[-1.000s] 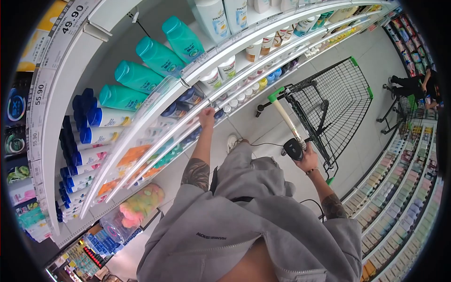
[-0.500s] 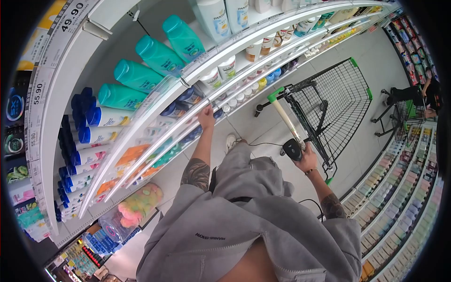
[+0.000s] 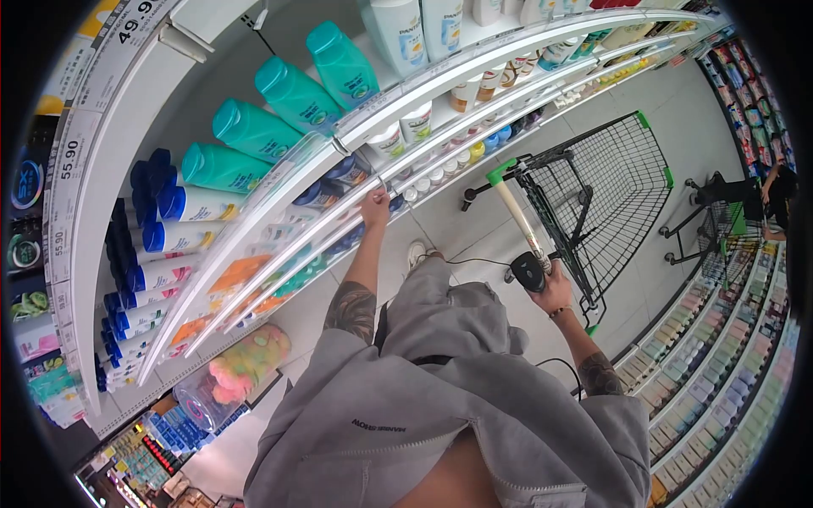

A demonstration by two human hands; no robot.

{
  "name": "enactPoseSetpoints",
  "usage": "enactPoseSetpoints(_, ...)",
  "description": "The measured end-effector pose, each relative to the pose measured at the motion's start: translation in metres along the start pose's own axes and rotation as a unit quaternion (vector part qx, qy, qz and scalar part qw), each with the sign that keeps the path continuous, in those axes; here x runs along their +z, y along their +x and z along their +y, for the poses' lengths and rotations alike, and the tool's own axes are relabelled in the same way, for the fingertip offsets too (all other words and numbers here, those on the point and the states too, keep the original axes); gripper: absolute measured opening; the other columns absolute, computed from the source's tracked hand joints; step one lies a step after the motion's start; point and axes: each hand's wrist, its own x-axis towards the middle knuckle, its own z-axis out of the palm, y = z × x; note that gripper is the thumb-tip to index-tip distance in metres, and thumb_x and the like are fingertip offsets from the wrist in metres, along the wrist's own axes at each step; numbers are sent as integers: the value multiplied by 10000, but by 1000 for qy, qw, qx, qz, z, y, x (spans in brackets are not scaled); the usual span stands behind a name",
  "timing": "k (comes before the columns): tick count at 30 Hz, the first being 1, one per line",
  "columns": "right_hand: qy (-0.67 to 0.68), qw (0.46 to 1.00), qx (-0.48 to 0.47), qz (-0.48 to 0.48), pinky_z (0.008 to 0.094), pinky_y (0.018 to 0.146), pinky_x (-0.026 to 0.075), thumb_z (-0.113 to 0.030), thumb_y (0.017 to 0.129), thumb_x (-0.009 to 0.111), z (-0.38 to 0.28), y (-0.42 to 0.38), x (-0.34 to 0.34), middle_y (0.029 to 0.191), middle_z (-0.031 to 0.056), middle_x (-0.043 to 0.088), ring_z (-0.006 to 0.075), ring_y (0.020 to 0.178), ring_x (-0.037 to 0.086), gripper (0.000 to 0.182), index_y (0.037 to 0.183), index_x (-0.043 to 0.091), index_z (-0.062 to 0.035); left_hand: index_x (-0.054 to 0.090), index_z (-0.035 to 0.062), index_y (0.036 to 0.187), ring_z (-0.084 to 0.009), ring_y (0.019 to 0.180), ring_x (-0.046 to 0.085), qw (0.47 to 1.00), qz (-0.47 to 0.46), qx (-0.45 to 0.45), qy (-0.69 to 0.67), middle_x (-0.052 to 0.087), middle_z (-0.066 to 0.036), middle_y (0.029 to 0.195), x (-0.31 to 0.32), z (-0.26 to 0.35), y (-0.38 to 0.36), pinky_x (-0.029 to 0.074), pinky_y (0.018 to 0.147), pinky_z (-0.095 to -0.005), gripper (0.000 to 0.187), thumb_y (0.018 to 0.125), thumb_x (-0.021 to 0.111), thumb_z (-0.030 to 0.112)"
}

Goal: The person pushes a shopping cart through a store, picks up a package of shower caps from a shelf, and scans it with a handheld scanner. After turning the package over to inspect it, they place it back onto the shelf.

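Note:
My left hand (image 3: 374, 207) is at the front edge of a lower shelf (image 3: 343, 206), its fingers curled against the rail. Dark blue-capped bottles (image 3: 349, 172) stand just behind it, and small white-capped containers (image 3: 423, 184) line the shelf to its right. My right hand (image 3: 555, 290) is closed around the handle (image 3: 518, 212) of a wire shopping cart (image 3: 614, 182). A black rounded device (image 3: 530, 273) with a cable sits against that hand; whether the fingers also hold it is hidden.
Teal bottles (image 3: 302, 91) lean on the upper shelf, with white blue-capped bottles (image 3: 190, 203) below. A clear container of colourful puffs (image 3: 246, 364) stands low at left. Another person (image 3: 775, 199) is by a second cart (image 3: 728, 241) at far right, near shelves of small boxes (image 3: 720, 372).
The view has shifted slightly, so the shelves and cart sit a little further right. My left hand stays at the shelf edge, and my right hand stays on the cart handle.

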Motion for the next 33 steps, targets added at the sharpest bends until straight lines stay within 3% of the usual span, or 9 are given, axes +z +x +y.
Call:
enactPoseSetpoints(2, -5, 1000, 6, -3, 381, 572, 525, -387, 662, 732, 1, -1, 0, 978, 89, 506, 275, 716, 619, 430, 1019, 658, -160, 648, 28, 986, -137, 667, 635, 991, 15, -83, -106, 691, -97, 803, 8, 3, -6, 499, 633, -264, 227, 776, 690, 103)
enactPoseSetpoints(6, 3, 1000, -17, 20, 390, 555, 515, -418, 690, 708, -3, 1, -4, 970, 97, 492, 286, 663, 605, 416, 981, 657, -125, 637, 11, 1003, -118, 650, 627, 968, -5, -134, -214, 686, -70, 801, 19, -7, -1, 491, 600, -235, 250, 767, 685, 79)
enactPoseSetpoints(8, 5, 999, -21, 28, 390, 556, 516, -418, 689, 708, -4, 1, -5, 976, 99, 492, 286, 664, 606, 413, 974, 660, -122, 630, 7, 1011, -105, 652, 621, 925, -34, -186, -329, 678, -54, 794, 18, -4, -1, 479, 587, -217, 248, 778, 671, 82)
enactPoseSetpoints(12, 8, 1000, -16, 20, 390, 556, 517, -408, 684, 709, 1, -1, 2, 982, 103, 491, 286, 675, 609, 408, 973, 663, -124, 631, 21, 1011, -97, 663, 611, 928, -17, -215, -304, 671, -47, 808, 17, 0, 3, 460, 561, -205, 231, 807, 669, 123)
enactPoseSetpoints(14, 4, 1000, -10, 10, 390, 557, 517, -404, 681, 710, 2, -1, 2, 984, 105, 491, 285, 681, 609, 408, 977, 663, -126, 633, 35, 1022, -78, 678, 596, 906, -20, -226, -357, 664, -29, 821, 18, -4, 5, 433, 546, -196, 230, 838, 668, 169)
enactPoseSetpoints(20, -1, 1000, -2, 1, 391, 570, 523, -395, 680, 710, -1, -1, -1, 976, 101, 484, 281, 696, 607, 406, 993, 660, -142, 666, 58, 993, -57, 689, 584, 908, -30, -210, -361, 657, 7, 826, 16, -5, 8, 400, 554, -174, 218, 860, 670, 230)
enactPoseSetpoints(27, 11, 1000, 2, -2, 390, 579, 528, -394, 678, 713, -4, 1, -4, 968, 97, 481, 280, 686, 600, 403, 1007, 656, -170, 678, 42, 963, -63, 700, 592, 909, -28, -191, -369, 666, -18, 827, 16, 1, 12, 413, 570, -180, 200, 839, 693, 198)
enactPoseSetpoints(33, 8, 1000, -4, 4, 387, 571, 523, -381, 658, 725, 1, 2, 0, 965, 110, 477, 279, 685, 598, 426, 992, 656, -126, 681, 11, 953, -110, 705, 610, 955, 2, -116, -273, 665, -38, 802, 23, -9, 14, 465, 639, -225, 196, 813, 710, 145)
